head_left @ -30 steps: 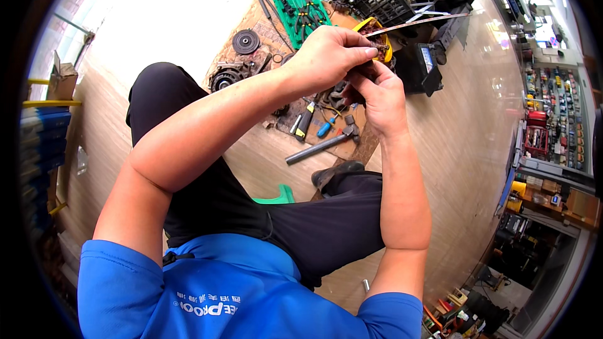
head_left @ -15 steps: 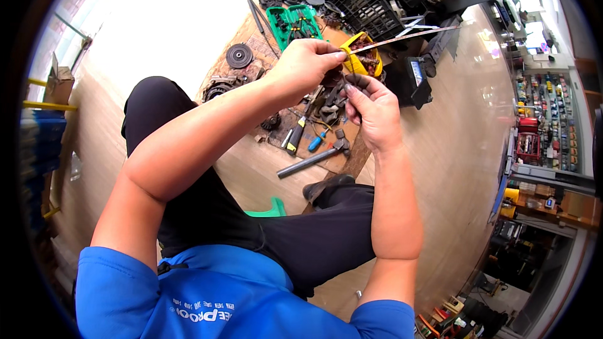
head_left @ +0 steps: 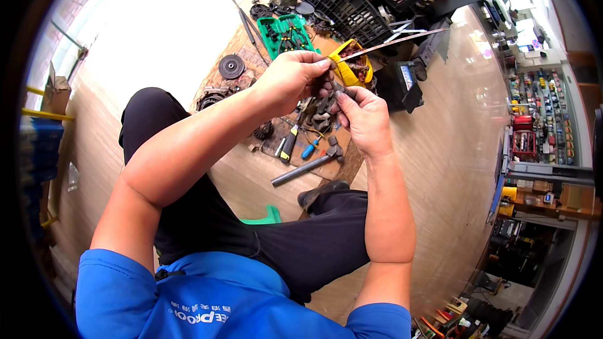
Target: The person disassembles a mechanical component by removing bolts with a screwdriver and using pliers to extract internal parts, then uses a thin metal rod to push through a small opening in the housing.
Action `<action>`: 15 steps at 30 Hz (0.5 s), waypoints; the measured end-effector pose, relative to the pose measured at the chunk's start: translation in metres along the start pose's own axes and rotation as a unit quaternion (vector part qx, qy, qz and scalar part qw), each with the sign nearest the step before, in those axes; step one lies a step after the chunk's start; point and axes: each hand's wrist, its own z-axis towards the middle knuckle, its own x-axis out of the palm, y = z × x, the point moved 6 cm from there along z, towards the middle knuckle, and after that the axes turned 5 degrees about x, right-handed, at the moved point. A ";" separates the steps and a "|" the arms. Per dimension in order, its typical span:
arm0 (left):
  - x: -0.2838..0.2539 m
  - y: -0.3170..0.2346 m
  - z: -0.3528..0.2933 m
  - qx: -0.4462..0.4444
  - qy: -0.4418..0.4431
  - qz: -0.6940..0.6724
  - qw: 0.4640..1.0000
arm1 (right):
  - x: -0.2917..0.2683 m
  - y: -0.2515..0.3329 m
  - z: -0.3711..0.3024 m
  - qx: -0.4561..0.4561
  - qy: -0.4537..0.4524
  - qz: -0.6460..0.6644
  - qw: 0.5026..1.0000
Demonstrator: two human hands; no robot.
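Both my hands meet over the cardboard work area. My left hand (head_left: 295, 80) is closed in a pinch on a long, thin, light metal strip (head_left: 402, 41), which sticks out to the far right. Close beside it, my right hand (head_left: 366, 119) pinches a small dark part (head_left: 338, 86) between thumb and fingers. The fingers hide much of this part, so its kind is unclear. Beyond the hands sits a yellow container (head_left: 355, 70) of reddish-brown pieces. Below them lie a hammer (head_left: 308, 167), a blue-handled screwdriver (head_left: 310, 149) and a black-and-yellow utility knife (head_left: 289, 145).
An open green tool case (head_left: 286, 35) lies on the cardboard (head_left: 235, 56), near a round dark disc (head_left: 232, 66). Black crates (head_left: 345, 6) stand at the back. A black box (head_left: 399, 86) is right of the yellow container. A green stool edge (head_left: 267, 216) shows between my legs.
The whole view has shifted slightly. My hands are a little lower and further left in it, with the strip and dark part still held.
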 end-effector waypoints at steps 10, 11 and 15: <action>0.003 -0.005 -0.002 0.010 -0.010 0.031 0.999 | 0.000 0.001 -0.003 -0.025 -0.015 -0.021 0.999; 0.001 -0.004 -0.002 0.002 -0.010 0.017 1.000 | 0.001 0.001 -0.003 -0.026 -0.010 -0.024 0.999; -0.001 -0.001 0.000 -0.004 -0.005 -0.004 1.000 | 0.000 -0.001 0.000 -0.028 -0.004 -0.030 0.999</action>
